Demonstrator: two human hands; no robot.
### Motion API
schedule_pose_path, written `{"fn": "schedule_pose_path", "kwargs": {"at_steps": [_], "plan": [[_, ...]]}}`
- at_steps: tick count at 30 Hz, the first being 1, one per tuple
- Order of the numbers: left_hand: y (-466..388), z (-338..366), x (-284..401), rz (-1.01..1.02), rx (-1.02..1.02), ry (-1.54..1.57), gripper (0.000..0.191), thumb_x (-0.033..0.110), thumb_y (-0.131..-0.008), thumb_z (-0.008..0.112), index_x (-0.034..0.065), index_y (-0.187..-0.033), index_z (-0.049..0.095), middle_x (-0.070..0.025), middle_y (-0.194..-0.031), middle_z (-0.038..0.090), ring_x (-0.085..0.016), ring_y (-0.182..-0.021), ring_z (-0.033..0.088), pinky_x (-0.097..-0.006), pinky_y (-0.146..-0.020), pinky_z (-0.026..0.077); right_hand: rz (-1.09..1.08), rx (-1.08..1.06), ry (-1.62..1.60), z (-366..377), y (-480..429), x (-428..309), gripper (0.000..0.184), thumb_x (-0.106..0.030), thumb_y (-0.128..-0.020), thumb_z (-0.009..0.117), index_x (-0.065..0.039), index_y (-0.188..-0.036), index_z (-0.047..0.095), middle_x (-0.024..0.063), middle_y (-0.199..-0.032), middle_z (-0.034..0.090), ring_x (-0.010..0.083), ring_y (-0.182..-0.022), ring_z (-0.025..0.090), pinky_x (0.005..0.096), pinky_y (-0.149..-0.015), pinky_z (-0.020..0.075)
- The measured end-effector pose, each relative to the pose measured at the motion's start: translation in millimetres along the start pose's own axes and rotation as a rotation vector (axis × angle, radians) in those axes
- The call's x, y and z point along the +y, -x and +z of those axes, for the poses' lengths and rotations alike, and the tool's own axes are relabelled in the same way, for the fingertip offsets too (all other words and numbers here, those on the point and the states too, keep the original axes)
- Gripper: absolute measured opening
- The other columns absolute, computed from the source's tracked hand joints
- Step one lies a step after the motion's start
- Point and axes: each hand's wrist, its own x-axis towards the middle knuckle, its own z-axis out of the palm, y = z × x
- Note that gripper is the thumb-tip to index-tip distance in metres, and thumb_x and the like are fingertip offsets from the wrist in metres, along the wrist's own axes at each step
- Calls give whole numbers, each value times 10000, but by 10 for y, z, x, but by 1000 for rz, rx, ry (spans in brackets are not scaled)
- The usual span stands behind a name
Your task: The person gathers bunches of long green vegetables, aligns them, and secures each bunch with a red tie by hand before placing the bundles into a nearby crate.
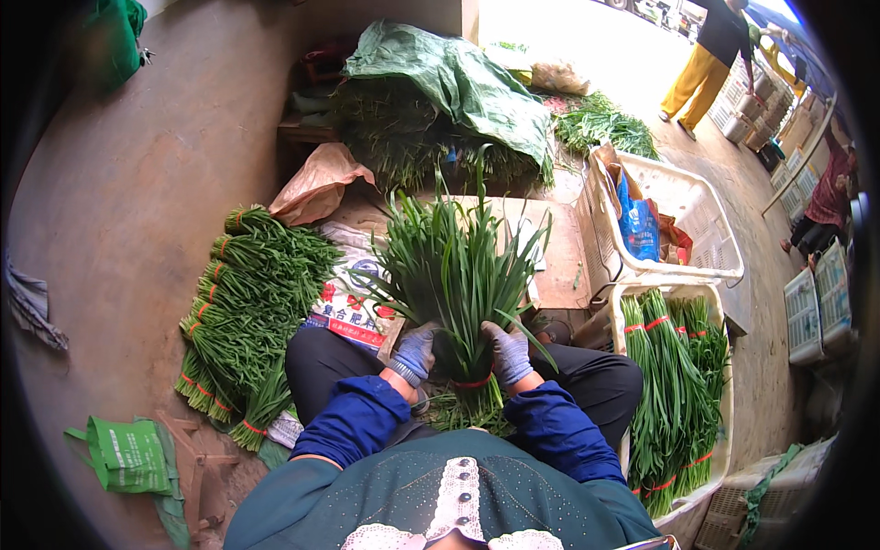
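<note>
A thick bunch of garlic chives [457, 275] stands upright between my knees, its leaf tips fanned out away from me. Near its lower end a red band [473, 382] circles the stalks. My left hand [416, 352], in a grey-blue knitted glove, holds the bunch's left side above the band. On the opposite side my right hand [507, 352], gloved alike, grips it too. The leaves partly hide the fingers of both hands. Loose green trimmings [474, 412] lie beneath the bunch.
Banded chive bundles [268, 295] are piled at the left, beside a printed fertilizer sack [354, 289]. At right, a white crate [727, 412] holds more bundles; another crate [708, 199] contains bags. Ahead are a wooden board [560, 254] and a tarp-covered heap [447, 75]. People stand farther off.
</note>
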Motion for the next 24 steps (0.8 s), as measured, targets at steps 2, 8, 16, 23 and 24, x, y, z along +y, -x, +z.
{"fn": "schedule_pose_path", "kwargs": {"at_steps": [2, 8, 16, 23, 24], "plan": [[-37, 151, -115, -91, -60, -77, 384, 8, -740, 635, 92, -1115, 636, -182, -926, 688, -348, -874, 673, -387, -757, 539, -61, -40, 132, -6, -27, 64, 549, -15, -825, 685, -53, -1330, 473, 84, -1128, 633, 191, -959, 615, 319, -839, 521], [-87, 329, -22, -593, 71, 1086, 147, 136, -805, 726, 71, -936, 719, -68, -861, 692, -182, -774, 667, -307, -702, 535, -110, -5, 234, 354, 39, -134, 550, -38, -792, 716, -68, -1291, 485, 57, -1061, 638, 180, -912, 618, 311, -781, 528], [-144, 651, -469, -642, 90, 1593, 242, 198, -815, 739, 17, -974, 713, -67, -947, 712, -179, -819, 669, -304, -770, 535, 7, 113, 87, 102, -14, 40, 293, -75, -826, 715, -59, -1100, 612, 23, -931, 661, 147, -793, 623, 320, -703, 530], [-177, 525, -355, -779, 50, 1692, 190, 114, -790, 686, 6, -945, 705, -109, -952, 720, -259, -864, 690, -395, -839, 563, 14, 119, 87, -30, -81, 111, 388, -136, -805, 776, -22, -1139, 614, 43, -993, 673, 174, -834, 632, 333, -755, 533], [-195, 466, -267, -765, 69, 1663, 186, 113, -786, 692, 7, -938, 705, -105, -945, 719, -256, -861, 688, -391, -841, 561, -13, 121, 112, -58, -106, 130, 390, -138, -802, 778, -21, -1137, 616, 45, -993, 674, 175, -834, 632, 335, -757, 534]]}}
